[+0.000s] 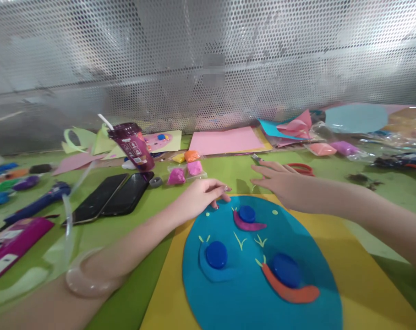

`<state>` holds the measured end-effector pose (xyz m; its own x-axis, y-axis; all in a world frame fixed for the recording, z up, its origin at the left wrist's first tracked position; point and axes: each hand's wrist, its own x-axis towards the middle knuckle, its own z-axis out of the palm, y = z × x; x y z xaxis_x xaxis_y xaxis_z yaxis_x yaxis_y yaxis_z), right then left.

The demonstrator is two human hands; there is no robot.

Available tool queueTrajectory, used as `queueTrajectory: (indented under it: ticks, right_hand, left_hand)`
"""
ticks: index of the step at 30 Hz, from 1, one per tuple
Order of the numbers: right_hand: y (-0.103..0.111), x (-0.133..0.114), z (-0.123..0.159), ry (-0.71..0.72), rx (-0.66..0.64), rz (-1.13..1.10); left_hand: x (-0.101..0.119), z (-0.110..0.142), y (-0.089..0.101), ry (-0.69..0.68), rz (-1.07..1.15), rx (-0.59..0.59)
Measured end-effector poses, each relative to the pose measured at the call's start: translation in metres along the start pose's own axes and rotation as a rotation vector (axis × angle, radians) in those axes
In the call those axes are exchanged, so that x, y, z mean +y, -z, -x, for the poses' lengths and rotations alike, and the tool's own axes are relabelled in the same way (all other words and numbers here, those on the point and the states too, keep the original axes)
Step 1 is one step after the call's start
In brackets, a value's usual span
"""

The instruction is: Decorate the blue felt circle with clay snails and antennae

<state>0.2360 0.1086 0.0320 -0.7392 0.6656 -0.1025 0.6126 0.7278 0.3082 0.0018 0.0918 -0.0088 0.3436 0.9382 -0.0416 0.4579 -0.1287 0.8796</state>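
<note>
A blue paper circle [244, 305] lies nearest the camera on a yellow sheet [373, 284], a left hand [205, 196] at its upper rim, fingers loosely curled; whether they pinch anything cannot be told. The right hand [281, 183] spreads open, palm down, near red-handled scissors [301, 169]. Steadying the rim and using light fingertips should spare the soft-looking shapes: three curved bodies [290, 293], three dark-blue rounds [216, 255], two green tufts [261, 242], two pale dots [275, 212].
</note>
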Motion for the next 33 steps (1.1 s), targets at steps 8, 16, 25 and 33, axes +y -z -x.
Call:
queueTrajectory:
  ticks: [8,16,25,33]
  right_hand:
    - [-0.007,0.011,0.002,-0.022,-0.061,0.049]
    - [-0.031,0.006,-0.005,-0.028,0.050,0.168]
    - [-0.026,0.011,0.005,0.039,0.150,0.140]
    - [-0.038,0.010,-0.005,0.015,0.184,0.156]
  left_hand:
    - [0.001,0.000,-0.001,0.017,-0.008,-0.016]
    - [0.004,0.001,-0.001,0.028,-0.015,-0.018]
    - [0.002,0.001,-0.001,0.029,-0.019,-0.022]
    - [0.001,0.000,-0.001,0.028,-0.033,-0.022]
